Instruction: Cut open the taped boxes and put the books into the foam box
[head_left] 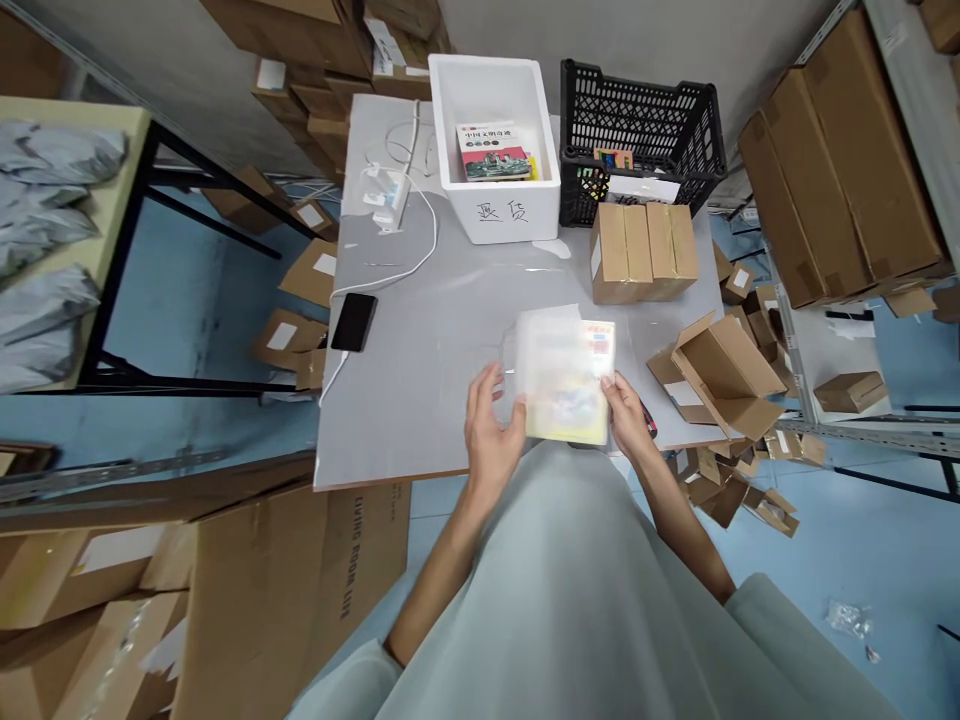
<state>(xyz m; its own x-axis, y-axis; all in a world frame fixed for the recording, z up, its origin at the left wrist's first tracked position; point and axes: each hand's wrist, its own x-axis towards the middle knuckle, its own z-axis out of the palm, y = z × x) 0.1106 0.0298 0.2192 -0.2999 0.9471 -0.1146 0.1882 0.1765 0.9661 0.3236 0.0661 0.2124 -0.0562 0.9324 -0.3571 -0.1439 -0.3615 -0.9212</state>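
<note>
A flat booklet-like item in a translucent whitish wrapping (562, 385) is above the near edge of the table, with coloured print showing through on its right and lower parts. My right hand (628, 415) pinches its right edge, thumb on top. At the left edge, my left hand (493, 425) has its fingers spread; the thumb is close to the item, and whether it touches I cannot tell. Partly hidden beside my right hand is a black and red object (649, 420), kind unclear. An open cardboard box (724, 370) stands right of that hand.
On the grey table (405, 400) are a phone (354, 322) with a white cable, a power strip (391, 205), a white foam box (495, 215) holding books, a black crate (641, 125) and small cartons (643, 255). Large cartons (847, 160) stand on the right; grey parcels (52, 230) lie left.
</note>
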